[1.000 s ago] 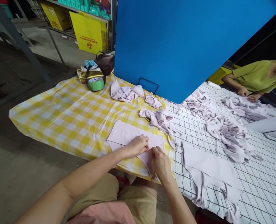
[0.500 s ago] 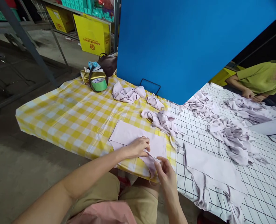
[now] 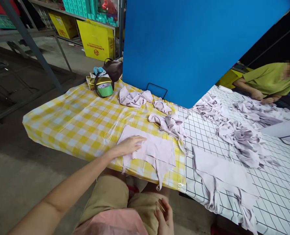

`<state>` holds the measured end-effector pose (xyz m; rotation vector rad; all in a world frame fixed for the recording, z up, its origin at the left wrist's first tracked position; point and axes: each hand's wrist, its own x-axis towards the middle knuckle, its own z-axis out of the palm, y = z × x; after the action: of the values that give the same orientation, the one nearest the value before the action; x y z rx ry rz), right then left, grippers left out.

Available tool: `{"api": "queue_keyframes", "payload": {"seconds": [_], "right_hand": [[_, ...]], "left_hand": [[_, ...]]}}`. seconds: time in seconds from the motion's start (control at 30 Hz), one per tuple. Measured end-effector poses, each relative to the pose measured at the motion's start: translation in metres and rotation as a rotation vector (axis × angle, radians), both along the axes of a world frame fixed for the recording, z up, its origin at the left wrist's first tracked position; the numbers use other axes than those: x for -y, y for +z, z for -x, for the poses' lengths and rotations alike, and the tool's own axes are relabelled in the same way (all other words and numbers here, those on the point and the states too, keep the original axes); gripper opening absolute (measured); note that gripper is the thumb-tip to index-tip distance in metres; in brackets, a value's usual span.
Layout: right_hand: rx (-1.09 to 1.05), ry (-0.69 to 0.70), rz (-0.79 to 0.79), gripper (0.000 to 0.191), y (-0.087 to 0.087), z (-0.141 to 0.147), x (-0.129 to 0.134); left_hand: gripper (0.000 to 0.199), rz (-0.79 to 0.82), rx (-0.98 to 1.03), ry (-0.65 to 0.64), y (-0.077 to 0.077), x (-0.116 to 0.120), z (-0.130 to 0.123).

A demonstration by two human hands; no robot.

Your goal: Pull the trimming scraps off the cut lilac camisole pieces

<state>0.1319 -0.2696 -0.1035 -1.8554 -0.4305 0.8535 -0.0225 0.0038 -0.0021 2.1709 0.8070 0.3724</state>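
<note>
A pale lilac strappy camisole (image 3: 157, 147) lies flat on the yellow checked tablecloth, its straps toward the near edge. One strap hangs down at the table's front edge. My left hand (image 3: 131, 145) rests on the camisole's left part with its fingers stretched out. My right hand (image 3: 164, 215) is below the table edge, over my lap, away from the cloth. Its fingers are loosely bent and apart, with nothing visible in them. To the right, a similar flat stack of lilac garments (image 3: 223, 169) lies on the white grid cloth, straps hanging over the edge.
Crumpled lilac garments (image 3: 169, 125) lie beyond the camisole, and a larger heap (image 3: 243, 140) sits to the right. A blue board (image 3: 184, 49) stands upright at the back. Green tape (image 3: 105, 89) is at the far left. A co-worker (image 3: 269, 81) handles cloth at far right.
My right hand has left the cloth and moved down toward my lap. My left hand has slid left and flattened on the camisole, whose straps now lie spread out.
</note>
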Motion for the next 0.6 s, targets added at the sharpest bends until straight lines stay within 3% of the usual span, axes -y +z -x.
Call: {"api": "queue_keyframes", "payload": {"seconds": [0.1, 0.23, 0.33, 0.47, 0.6], "right_hand": [[-0.159, 0.220, 0.046, 0.041, 0.005, 0.019, -0.026], [-0.184, 0.413, 0.014, 0.046, 0.020, 0.064, -0.083], [-0.192, 0.601, -0.015, 0.038, 0.031, 0.089, -0.109], [-0.160, 0.788, -0.084, 0.044, 0.049, 0.097, -0.089], [-0.084, 0.711, -0.039, 0.044, 0.066, 0.084, -0.039]], "left_hand": [[0.044, -0.082, -0.053, 0.138, -0.007, 0.001, 0.031], [0.048, -0.120, -0.179, 0.028, -0.017, 0.013, 0.052], [0.050, -0.194, -0.245, -0.035, -0.025, 0.018, 0.055], [0.050, -0.245, -0.279, -0.028, -0.030, 0.016, 0.056], [0.050, -0.222, -0.293, -0.032, -0.028, 0.013, 0.057]]}}
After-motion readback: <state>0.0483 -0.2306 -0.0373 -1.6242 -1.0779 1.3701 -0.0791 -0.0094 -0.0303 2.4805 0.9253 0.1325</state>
